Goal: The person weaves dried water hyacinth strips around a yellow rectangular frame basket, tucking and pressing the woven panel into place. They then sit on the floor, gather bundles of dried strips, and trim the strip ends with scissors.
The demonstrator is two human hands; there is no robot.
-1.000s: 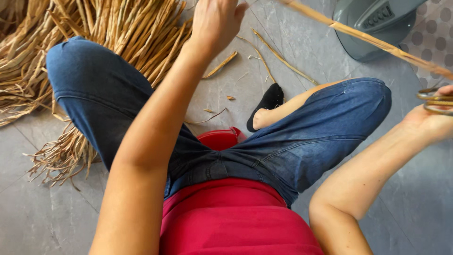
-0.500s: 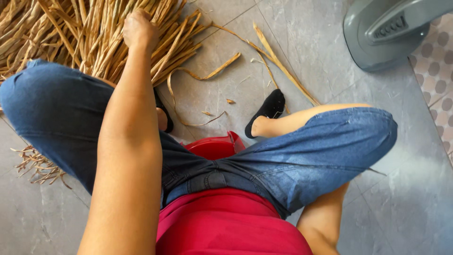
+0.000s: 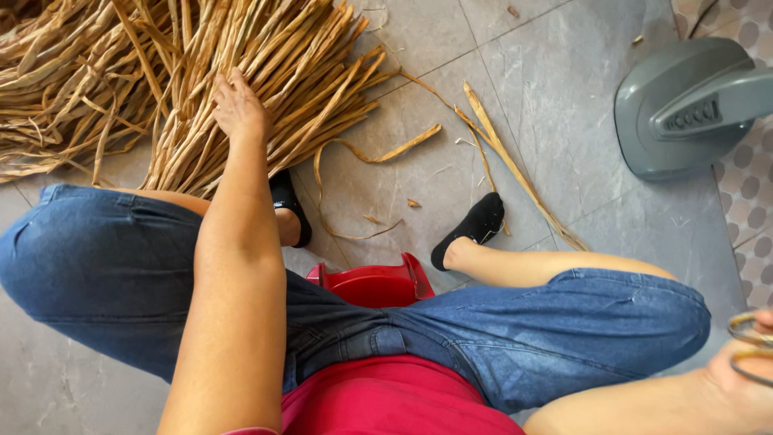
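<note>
Left hand down on the pile of dry straw stalks, on the grey tile floor straight ahead.

Fingers of that hand spread flat on the stalks, grip apart, not closed on any stalk. Right hand low at the right edge, grip closed on thin curled strips, mostly cut off by the picture's edge. A few loose straw strips lying just beside the pile. Under the arm, bent legs in blue jeans, black socks on both feet, a red stool between the legs. Grey fan base well apart, at top right.
</note>
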